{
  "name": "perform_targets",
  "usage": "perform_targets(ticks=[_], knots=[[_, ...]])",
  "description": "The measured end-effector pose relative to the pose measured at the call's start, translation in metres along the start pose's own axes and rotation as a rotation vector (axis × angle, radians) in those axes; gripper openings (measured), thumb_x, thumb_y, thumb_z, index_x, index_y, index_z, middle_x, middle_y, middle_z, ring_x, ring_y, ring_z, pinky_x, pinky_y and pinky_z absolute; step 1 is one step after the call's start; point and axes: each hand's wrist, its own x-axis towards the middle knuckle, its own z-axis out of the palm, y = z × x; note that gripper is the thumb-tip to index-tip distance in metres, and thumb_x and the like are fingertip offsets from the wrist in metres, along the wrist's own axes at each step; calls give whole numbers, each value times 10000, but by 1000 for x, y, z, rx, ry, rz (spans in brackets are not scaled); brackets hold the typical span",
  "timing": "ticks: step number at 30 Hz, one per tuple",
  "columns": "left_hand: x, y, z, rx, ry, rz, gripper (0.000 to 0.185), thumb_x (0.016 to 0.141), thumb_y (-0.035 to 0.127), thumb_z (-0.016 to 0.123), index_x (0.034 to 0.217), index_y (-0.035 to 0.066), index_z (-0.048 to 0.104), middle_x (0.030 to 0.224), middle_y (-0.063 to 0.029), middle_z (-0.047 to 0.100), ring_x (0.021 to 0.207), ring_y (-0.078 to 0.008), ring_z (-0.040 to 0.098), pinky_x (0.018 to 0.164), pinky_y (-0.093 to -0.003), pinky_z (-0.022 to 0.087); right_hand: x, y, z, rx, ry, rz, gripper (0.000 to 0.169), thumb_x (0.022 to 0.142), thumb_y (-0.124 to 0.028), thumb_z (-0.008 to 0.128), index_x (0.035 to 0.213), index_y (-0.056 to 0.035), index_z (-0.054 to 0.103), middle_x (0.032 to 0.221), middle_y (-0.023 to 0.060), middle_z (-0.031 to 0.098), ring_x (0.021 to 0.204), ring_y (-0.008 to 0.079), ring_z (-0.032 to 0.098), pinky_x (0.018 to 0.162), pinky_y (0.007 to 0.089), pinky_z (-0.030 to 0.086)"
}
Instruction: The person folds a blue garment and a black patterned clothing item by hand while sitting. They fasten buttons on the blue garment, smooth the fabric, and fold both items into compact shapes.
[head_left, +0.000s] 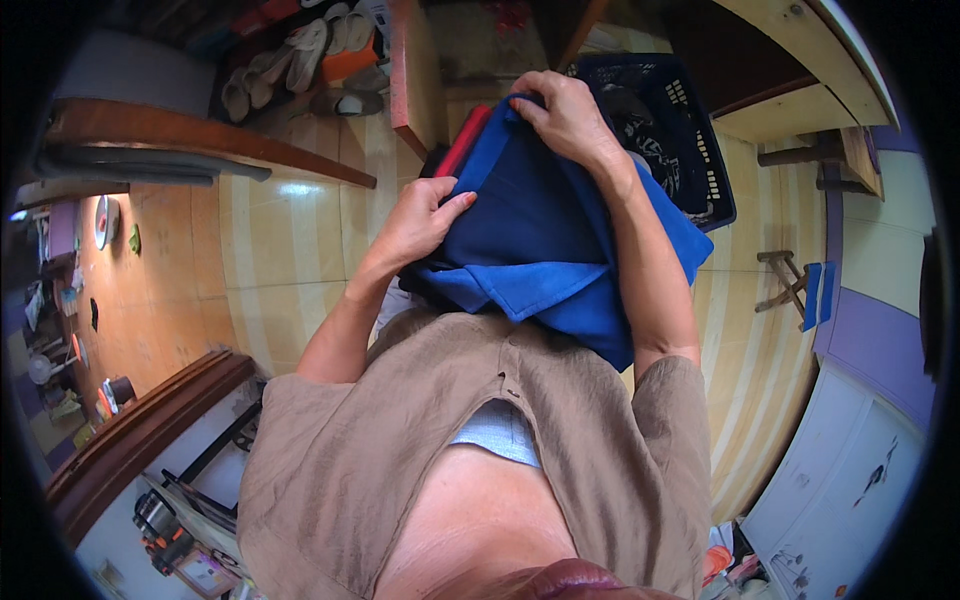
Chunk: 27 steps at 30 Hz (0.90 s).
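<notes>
A blue collared cloth garment (540, 210) lies spread over my lap, its pointed collar or flap folded towards my body. My left hand (420, 221) pinches the garment's left edge between thumb and fingers. Further up, my right hand (559, 112) grips the same strip of edge near its top corner. Part of the cloth hangs out to the right, beyond my right forearm. Something red (463, 142) with dark material shows beneath the garment on the left; what it is cannot be told.
A dark blue plastic basket (724, 202) holding dark patterned cloth stands at the upper right. Shoes (307, 56) sit at the upper left, near a wooden panel (416, 82). A small folding stool (817, 292) is on the right of the tiled floor. A wooden beam (210, 135) juts in from the left.
</notes>
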Motion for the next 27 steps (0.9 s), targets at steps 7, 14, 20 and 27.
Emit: perform_targets(ticks=[7, 14, 20, 27], knots=[[-10, 11, -3, 64, 54, 6, 274, 1003, 224, 642, 889, -21, 594, 673, -52, 479, 658, -109, 403, 580, -321, 371, -69, -35, -102, -109, 320, -105, 452, 1023, -270, 601, 1442, -101, 577, 1433, 143, 592, 1364, 307, 517, 1132, 397, 406], [-3, 17, 3, 237, 101, 85, 261, 1013, 195, 613, 873, -18, 555, 675, -184, 521, 593, -262, 462, 572, -392, 390, -158, -27, -6, -425, 15, 147, 525, 986, -358, 611, 1480, -198, 536, 1548, 146, 469, 1467, 349, 377, 1207, 558, 259], [-13, 45, 7, 641, 312, 176, 196, 934, 207, 711, 1026, 36, 684, 869, -168, 664, 819, -352, 637, 746, -431, 511, -168, -30, -67, -173, 499, 177, 416, 970, -217, 662, 1360, -75, 637, 1358, 170, 640, 1350, 348, 524, 1142, 421, 402], [-24, 99, 62, 624, -207, 628, 578, 959, 415, 652, 1458, 141, 552, 1555, -151, 448, 1448, -367, 395, 1193, -527, 296, -254, -5, -55, -325, 640, 604, 597, 1051, -458, 506, 1528, -104, 453, 1512, 217, 490, 1408, 415, 412, 1184, 489, 322]])
